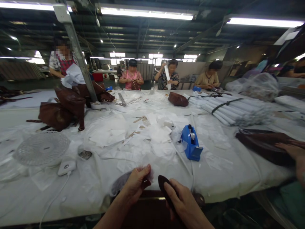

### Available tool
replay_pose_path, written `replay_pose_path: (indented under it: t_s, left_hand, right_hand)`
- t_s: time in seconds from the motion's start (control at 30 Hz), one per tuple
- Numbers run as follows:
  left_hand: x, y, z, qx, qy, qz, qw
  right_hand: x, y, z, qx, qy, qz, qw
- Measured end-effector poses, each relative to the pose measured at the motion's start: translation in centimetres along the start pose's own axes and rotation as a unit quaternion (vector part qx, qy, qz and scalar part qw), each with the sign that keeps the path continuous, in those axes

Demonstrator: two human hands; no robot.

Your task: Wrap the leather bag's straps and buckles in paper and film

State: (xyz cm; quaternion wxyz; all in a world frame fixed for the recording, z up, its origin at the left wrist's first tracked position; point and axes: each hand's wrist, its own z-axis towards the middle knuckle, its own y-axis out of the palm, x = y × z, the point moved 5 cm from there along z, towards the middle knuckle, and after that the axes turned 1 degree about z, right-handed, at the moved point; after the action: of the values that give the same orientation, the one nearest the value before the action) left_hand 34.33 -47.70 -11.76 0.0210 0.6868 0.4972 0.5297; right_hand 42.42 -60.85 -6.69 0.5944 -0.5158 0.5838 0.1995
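Observation:
My left hand [135, 184] is closed, with thumb and fingers pinching thin translucent plastic wrap [121, 182] that bunches out on both sides of it. Something dark red-brown shows under its fingertips, too small to name. In my right hand [182, 198] is a dark brown leather strap [163, 182], its rounded end pointing up past the thumb. Below both hands, at the table's edge, lies a dark brown bag [147, 211] with a gold zipper [153, 198] along its top. Much of the bag is in shadow.
Ahead stands a blue tape dispenser [192, 143] among white paper scraps [157, 136]. A fan [44, 148] and brown bags [64, 111] are on the left. Bundled white rolls [233, 109] lie right, near another person's hand [292, 149] on a brown bag [264, 144]. Several people sit opposite.

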Motion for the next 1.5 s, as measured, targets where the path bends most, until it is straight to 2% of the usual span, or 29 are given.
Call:
replay_pose_path:
  t_s: [0.1, 0.2, 0.33, 0.43, 0.6, 0.7, 0.8, 0.9, 1.07, 1.13, 1.27, 1.4, 1.5]
  left_hand:
    - [0.0, 0.2, -0.2, -0.005, 0.007, 0.026, 1.0]
    - [0.1, 0.8, -0.4, -0.029, 0.049, 0.076, 0.995]
    - [0.8, 1.9, -1.0, -0.054, 0.129, 0.2, 0.97]
    - [1.1, 2.5, -1.5, -0.066, 0.148, 0.255, 0.953]
    - [1.7, 2.5, -1.9, -0.086, 0.15, 0.287, 0.942]
    - [1.7, 2.3, -1.8, -0.086, 0.137, 0.326, 0.931]
    - [1.2, 2.3, -1.9, -0.095, 0.099, 0.347, 0.928]
    - [0.7, 3.0, -2.4, -0.128, 0.078, 0.334, 0.93]
    - [-0.7, 5.1, -4.1, -0.241, 0.04, 0.237, 0.94]
    - [-0.9, 5.4, -4.6, -0.259, 0.029, 0.239, 0.935]
    - [-0.4, 4.9, -4.2, -0.202, 0.046, 0.255, 0.945]
    - [-0.7, 4.6, -3.4, -0.171, 0.083, 0.207, 0.96]
    - [-0.6, 3.9, -2.6, -0.125, 0.102, 0.172, 0.972]
  right_hand:
    - [0.1, -0.1, -0.1, 0.013, -0.011, -0.026, 1.0]
    - [-0.2, -0.1, -0.1, 0.015, -0.018, -0.027, 0.999]
    - [-0.9, -0.1, 0.5, 0.029, -0.021, -0.015, 0.999]
    - [-1.9, -0.6, 0.8, 0.052, -0.048, -0.021, 0.997]
    - [-2.8, -0.9, 0.0, 0.04, -0.087, -0.06, 0.994]
    - [-2.0, -0.9, -0.5, 0.062, -0.121, -0.141, 0.981]
    - [-0.6, -0.8, -0.6, 0.061, -0.115, -0.174, 0.976]
    - [-0.3, -0.6, -0.7, 0.068, -0.11, -0.145, 0.981]
    - [-1.9, -0.5, -0.9, 0.098, -0.11, -0.066, 0.987]
    - [-2.2, -0.6, -0.8, 0.112, -0.107, -0.048, 0.987]
    - [-1.9, -1.2, -0.8, 0.162, -0.087, -0.058, 0.981]
    - [-2.0, -0.7, -0.6, 0.104, -0.073, -0.046, 0.991]
    - [-2.3, -0.6, -1.0, 0.091, -0.089, -0.018, 0.992]
